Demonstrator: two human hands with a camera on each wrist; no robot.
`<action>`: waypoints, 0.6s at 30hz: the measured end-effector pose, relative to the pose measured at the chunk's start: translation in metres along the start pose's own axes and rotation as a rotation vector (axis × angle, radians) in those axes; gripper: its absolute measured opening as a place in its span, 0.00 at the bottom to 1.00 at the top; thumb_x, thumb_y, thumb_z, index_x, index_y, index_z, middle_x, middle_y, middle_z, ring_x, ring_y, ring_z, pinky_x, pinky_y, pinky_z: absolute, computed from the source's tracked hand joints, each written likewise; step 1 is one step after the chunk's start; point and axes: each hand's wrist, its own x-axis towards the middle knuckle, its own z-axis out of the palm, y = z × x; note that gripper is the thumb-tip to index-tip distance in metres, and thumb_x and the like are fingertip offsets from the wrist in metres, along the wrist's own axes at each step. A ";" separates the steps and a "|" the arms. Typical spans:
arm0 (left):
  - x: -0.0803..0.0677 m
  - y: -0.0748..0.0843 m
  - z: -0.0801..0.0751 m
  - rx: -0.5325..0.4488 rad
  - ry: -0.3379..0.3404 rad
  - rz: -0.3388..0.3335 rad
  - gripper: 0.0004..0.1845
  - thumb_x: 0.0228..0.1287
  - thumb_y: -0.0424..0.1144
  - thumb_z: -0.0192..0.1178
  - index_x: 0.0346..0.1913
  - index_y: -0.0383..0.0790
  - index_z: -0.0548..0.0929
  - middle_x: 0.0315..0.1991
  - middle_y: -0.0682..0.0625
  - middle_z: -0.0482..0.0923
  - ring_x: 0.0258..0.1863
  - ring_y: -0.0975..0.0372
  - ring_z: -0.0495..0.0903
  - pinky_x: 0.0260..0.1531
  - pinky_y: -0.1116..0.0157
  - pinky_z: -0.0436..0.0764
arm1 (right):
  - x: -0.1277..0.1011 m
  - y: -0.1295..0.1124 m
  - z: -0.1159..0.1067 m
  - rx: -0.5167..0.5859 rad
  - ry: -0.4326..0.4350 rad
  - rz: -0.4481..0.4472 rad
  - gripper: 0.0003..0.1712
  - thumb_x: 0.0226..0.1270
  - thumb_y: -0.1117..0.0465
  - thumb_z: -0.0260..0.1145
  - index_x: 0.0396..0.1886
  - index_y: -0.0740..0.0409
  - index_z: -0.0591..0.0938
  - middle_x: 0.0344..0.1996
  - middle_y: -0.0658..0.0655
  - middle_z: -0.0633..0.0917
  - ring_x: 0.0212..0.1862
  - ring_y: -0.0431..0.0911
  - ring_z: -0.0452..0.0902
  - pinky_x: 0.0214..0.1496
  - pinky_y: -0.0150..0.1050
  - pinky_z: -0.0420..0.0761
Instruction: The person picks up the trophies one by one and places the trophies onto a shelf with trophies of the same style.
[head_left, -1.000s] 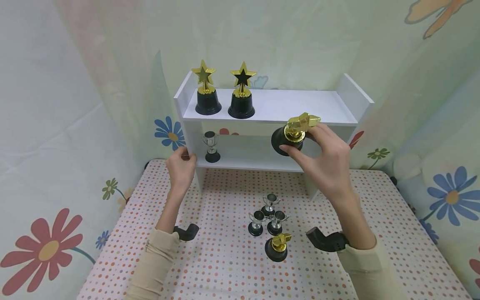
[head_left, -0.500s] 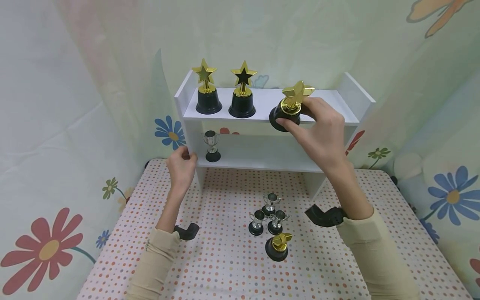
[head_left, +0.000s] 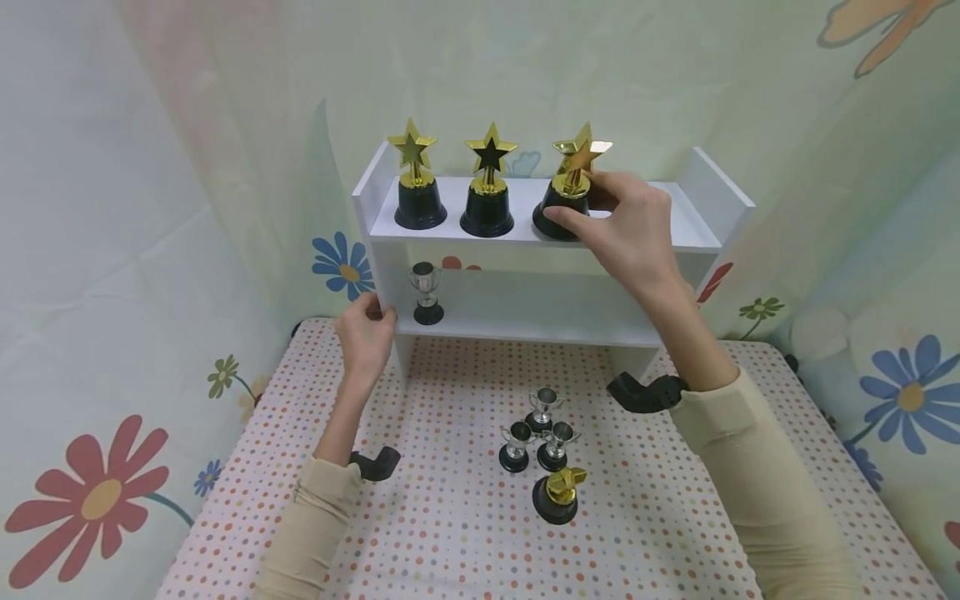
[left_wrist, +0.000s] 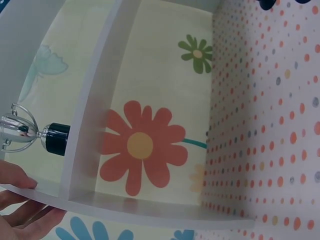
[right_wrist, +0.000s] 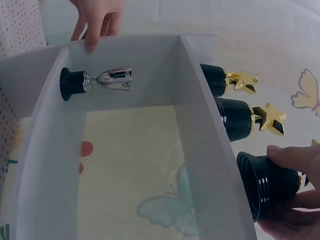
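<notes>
Right hand: the right hand point(head_left: 633, 229) is held at the top board of the shelf point(head_left: 705, 200); its fingers are curled round the black base of a star trophy point(head_left: 570, 187), thumb in front, other fingers behind.
Star trophy: it is set upright on the top board, third from the left, near the middle; the base point(right_wrist: 267, 185) is seen gripped from both sides in the right wrist view, and the gold star is turned slightly sideways.
Left hand: the left hand point(head_left: 365, 333) is closed on the shelf's left side panel at the level of the lower board; the thumb is laid on the inner face, and the fingers point(left_wrist: 20, 215) are wrapped behind the edge.
Other stars: two more star trophies point(head_left: 417, 179) point(head_left: 488, 183) are stood upright on the top board, left of the held one, just beside each other.
Lower board: one silver cup point(head_left: 426, 292) is stood at its left end, near the left hand.
Table: three silver cups point(head_left: 540, 429) are clustered on the dotted cloth point(head_left: 450, 533) in front of the shelf; a gold trophy point(head_left: 558, 496) is laid tipped just before them.
Sleeves: both arms are covered in beige; black wrist mounts are worn.
</notes>
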 end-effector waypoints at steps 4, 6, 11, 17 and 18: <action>0.001 0.000 0.000 0.007 -0.002 -0.001 0.09 0.67 0.27 0.61 0.47 0.27 0.85 0.41 0.34 0.87 0.40 0.46 0.87 0.40 0.52 0.86 | 0.007 0.001 0.004 -0.014 -0.055 0.047 0.27 0.60 0.55 0.79 0.56 0.63 0.87 0.50 0.64 0.89 0.50 0.55 0.88 0.55 0.41 0.78; 0.000 0.000 0.000 0.009 -0.006 -0.007 0.09 0.67 0.28 0.61 0.47 0.27 0.85 0.41 0.34 0.87 0.40 0.46 0.87 0.40 0.52 0.86 | 0.008 0.003 0.006 -0.020 -0.075 0.056 0.27 0.60 0.54 0.79 0.56 0.63 0.87 0.50 0.64 0.89 0.50 0.55 0.88 0.51 0.36 0.77; 0.000 0.000 0.000 0.009 -0.012 -0.020 0.09 0.68 0.28 0.61 0.47 0.27 0.85 0.41 0.34 0.87 0.40 0.46 0.87 0.40 0.53 0.86 | 0.009 0.007 0.012 -0.031 -0.086 0.050 0.25 0.61 0.52 0.78 0.52 0.64 0.87 0.44 0.65 0.90 0.43 0.54 0.86 0.43 0.31 0.72; 0.000 0.000 -0.001 0.002 -0.006 -0.001 0.08 0.67 0.27 0.61 0.45 0.26 0.86 0.39 0.33 0.87 0.38 0.45 0.87 0.37 0.53 0.85 | 0.010 0.007 0.015 -0.052 -0.067 0.035 0.20 0.61 0.52 0.77 0.41 0.65 0.87 0.35 0.66 0.88 0.37 0.51 0.79 0.41 0.36 0.68; 0.001 0.000 -0.001 0.002 -0.006 0.002 0.08 0.67 0.27 0.60 0.45 0.26 0.86 0.38 0.33 0.87 0.38 0.45 0.87 0.36 0.53 0.84 | 0.010 0.007 0.016 -0.051 -0.062 0.032 0.20 0.61 0.52 0.78 0.40 0.64 0.87 0.35 0.66 0.88 0.36 0.50 0.78 0.41 0.37 0.68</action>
